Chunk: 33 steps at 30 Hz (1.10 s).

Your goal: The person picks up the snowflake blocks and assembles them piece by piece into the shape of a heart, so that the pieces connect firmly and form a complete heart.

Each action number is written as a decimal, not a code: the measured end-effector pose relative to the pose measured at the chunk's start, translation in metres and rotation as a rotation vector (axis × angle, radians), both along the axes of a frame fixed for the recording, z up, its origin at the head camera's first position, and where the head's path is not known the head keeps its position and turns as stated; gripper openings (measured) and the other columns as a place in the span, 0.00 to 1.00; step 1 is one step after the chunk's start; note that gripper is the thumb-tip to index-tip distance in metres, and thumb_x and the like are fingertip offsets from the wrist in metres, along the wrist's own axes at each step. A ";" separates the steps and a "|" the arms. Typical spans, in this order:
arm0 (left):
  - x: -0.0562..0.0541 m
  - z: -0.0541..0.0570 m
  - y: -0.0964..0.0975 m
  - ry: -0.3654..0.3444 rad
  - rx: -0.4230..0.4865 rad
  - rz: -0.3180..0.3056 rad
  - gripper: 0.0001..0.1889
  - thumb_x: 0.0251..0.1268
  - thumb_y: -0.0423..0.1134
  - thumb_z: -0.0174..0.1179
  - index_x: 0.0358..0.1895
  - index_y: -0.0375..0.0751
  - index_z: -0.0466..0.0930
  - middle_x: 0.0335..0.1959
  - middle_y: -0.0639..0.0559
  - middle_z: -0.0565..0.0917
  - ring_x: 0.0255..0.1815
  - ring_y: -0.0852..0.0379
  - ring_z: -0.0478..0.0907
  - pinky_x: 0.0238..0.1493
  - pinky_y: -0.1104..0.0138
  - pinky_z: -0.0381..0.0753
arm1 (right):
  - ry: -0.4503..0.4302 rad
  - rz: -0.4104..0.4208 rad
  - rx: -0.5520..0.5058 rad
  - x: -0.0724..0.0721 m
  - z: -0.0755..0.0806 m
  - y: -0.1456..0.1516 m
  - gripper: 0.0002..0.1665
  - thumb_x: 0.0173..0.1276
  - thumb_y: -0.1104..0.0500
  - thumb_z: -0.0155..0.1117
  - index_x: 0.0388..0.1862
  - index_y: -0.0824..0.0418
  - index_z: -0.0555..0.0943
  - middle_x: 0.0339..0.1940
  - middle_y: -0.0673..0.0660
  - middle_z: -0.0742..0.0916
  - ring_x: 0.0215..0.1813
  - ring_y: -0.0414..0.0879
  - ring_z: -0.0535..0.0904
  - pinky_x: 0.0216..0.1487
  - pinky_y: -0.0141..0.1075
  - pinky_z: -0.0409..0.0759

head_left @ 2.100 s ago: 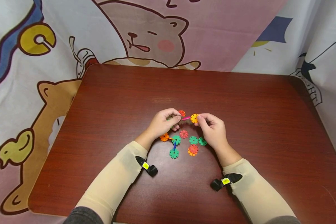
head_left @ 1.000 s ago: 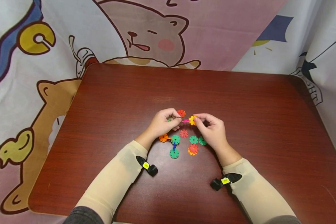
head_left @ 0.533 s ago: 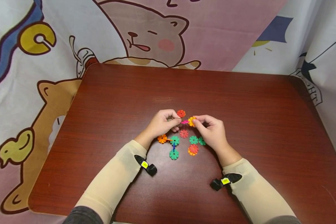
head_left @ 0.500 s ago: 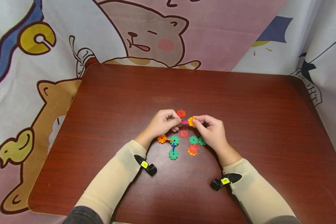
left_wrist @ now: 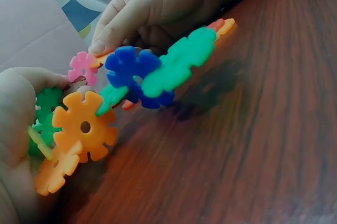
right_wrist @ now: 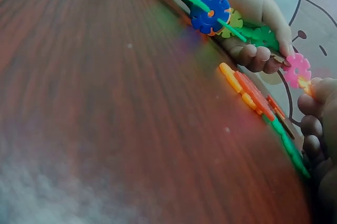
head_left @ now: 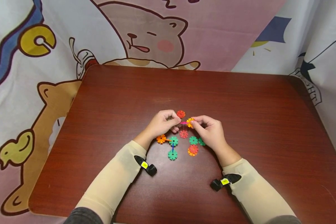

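My left hand [head_left: 163, 123] pinches a chain of notched plastic snowflake discs, its fingertips close to a pink disc [left_wrist: 82, 68]. Green discs [left_wrist: 48, 109] lie partly hidden behind its fingers. From this hand the chain runs on through an orange disc [left_wrist: 85, 126], a blue disc [left_wrist: 131, 74] and a green disc [left_wrist: 181, 61]. Opposite, my right hand [head_left: 211, 129] pinches a yellow-orange disc [head_left: 189, 122] between thumb and forefinger. That disc is slotted edgewise against the pink one, which bridges the two hands.
Loose discs lie on the brown table [head_left: 123, 93]: a red one [head_left: 180, 114] beyond the hands, a pinkish-red one [head_left: 184, 134] between them. Nearer the right hand are a green disc [head_left: 193, 140] and a red disc [head_left: 193, 149] overlapping an orange one. A cartoon-printed cloth [head_left: 212, 34] hangs behind.
The right hand has moved left and slightly nearer the body with the yellow-orange disc, narrowing the gap between the hands. The chain's hanging end has shifted a little left, and the pink disc has tilted.
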<state>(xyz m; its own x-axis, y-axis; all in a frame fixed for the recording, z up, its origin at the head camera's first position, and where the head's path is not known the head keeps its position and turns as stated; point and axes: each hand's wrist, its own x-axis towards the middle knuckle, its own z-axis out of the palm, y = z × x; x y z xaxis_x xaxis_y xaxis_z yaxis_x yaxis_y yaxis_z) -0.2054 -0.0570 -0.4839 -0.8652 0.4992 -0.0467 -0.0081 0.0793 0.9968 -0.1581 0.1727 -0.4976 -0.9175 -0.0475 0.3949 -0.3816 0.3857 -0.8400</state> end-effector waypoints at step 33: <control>-0.005 -0.002 -0.004 0.018 0.091 0.053 0.33 0.92 0.49 0.31 0.48 0.27 0.83 0.37 0.38 0.88 0.33 0.52 0.87 0.43 0.61 0.88 | 0.045 0.126 0.256 -0.005 -0.002 0.001 0.11 0.59 0.61 0.84 0.34 0.58 0.87 0.28 0.48 0.85 0.35 0.44 0.78 0.37 0.33 0.76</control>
<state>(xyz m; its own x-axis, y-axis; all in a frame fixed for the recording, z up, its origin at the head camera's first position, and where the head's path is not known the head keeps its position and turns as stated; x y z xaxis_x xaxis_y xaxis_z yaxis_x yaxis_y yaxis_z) -0.2101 -0.0609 -0.4855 -0.8908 0.4542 0.0123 0.0078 -0.0116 0.9999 -0.1629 0.1739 -0.4997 -0.8798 -0.2640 0.3953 -0.4747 0.5303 -0.7024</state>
